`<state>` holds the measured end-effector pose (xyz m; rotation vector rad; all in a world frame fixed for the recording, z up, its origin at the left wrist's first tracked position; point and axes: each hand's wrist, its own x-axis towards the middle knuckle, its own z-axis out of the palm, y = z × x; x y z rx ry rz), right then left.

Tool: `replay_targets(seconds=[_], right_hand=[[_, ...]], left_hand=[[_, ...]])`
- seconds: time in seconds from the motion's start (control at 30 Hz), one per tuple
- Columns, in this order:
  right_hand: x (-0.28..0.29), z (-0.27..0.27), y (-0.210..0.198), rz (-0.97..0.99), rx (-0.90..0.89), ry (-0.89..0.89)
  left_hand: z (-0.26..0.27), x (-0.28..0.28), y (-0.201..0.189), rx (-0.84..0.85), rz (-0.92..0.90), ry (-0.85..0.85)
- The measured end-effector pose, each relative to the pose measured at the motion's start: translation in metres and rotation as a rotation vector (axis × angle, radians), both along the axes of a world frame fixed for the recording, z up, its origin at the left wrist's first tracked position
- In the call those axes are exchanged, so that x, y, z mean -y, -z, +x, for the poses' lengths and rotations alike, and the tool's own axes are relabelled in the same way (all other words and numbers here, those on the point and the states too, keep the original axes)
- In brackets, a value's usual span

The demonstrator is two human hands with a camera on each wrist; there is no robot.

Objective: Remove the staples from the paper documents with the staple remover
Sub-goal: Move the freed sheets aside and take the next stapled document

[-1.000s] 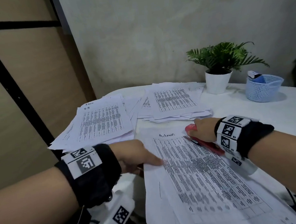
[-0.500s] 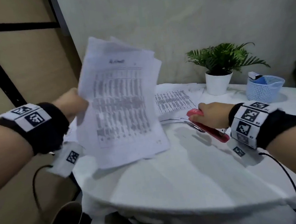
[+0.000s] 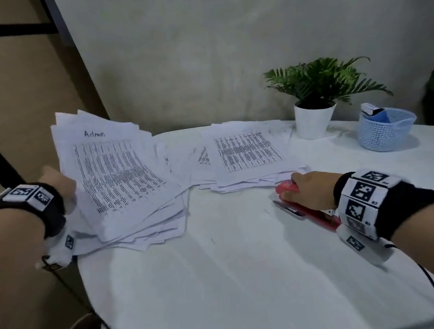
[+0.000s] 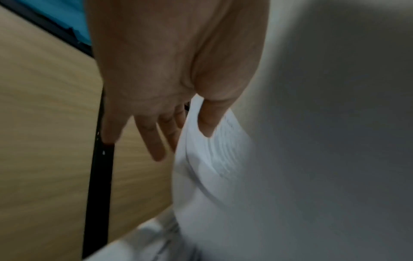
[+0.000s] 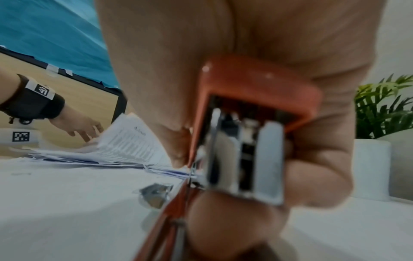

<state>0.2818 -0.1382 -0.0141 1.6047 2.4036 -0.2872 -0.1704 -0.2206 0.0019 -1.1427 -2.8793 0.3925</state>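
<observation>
Setting a paper document [image 3: 116, 174] onto the left pile [image 3: 148, 232]

We are pinching it in our left hand [image 3: 59, 186] grip; our right hand [image 3: 310, 191] is clasping the red staple remover [image 3: 319, 216] on the desk [image 3: 235, 282].

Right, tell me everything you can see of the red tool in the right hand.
The red tool is long and narrow, with a glossy red top, a red base and shiny metal inside. A metal tongue juts from its front end. It lies low on the white table, near a paper stack. The right hand grips it from above.

Dim, flat indoor light falling evenly, soft shadows lying under the papers [image 3: 122, 178], wrist views smearing with motion blur, edges bending.
</observation>
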Motion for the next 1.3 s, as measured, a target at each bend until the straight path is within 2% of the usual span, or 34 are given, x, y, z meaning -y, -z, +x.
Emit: replay_targets(seconds=[0.03,0.07,0.17,0.33,0.47,0.57,0.63,0.77,0.83,0.97,1.13,1.23,1.3], right_hand=[[-0.002,-0.001,0.001,0.001,0.008,-0.008],[-0.004,-0.001,0.002,0.004,0.018,-0.017],[-0.008,-0.004,0.003,0.007,0.043,-0.041],[-0.009,-0.009,0.007,0.019,0.035,-0.060],[-0.010,-0.009,0.009,0.011,0.031,-0.066],[-0.008,-0.010,0.009,0.026,0.025,-0.067],[-0.005,-0.011,0.008,0.037,0.029,-0.082],[-0.006,-0.012,0.013,0.035,0.037,-0.107],[-0.012,-0.012,0.019,0.037,0.008,-0.071],[-0.018,-0.011,0.025,0.023,-0.013,-0.052],[-0.016,-0.009,0.021,0.016,-0.010,-0.078],[-0.016,-0.010,0.021,0.022,-0.014,-0.098],[-0.016,-0.010,0.021,0.026,-0.014,-0.110]], left_hand=[[0.000,0.000,-0.003,0.034,0.068,-0.034],[-0.006,-0.004,-0.003,-0.025,0.108,-0.030],[0.012,-0.021,-0.018,0.030,0.249,0.055],[0.115,-0.063,-0.041,0.165,0.141,0.392],[0.178,-0.109,-0.026,0.392,0.118,0.445],[0.209,-0.132,-0.004,0.323,0.078,0.452],[0.213,-0.147,0.015,0.258,-0.013,0.399],[0.203,-0.172,0.034,0.280,-0.047,0.303],[0.205,-0.176,0.035,0.263,-0.069,0.334],[0.209,-0.172,0.033,0.065,-0.109,0.405],[0.211,-0.177,0.016,0.175,-0.098,0.407],[0.213,-0.178,0.017,0.311,-0.141,0.317],[0.218,-0.181,0.022,0.314,-0.171,0.292]])
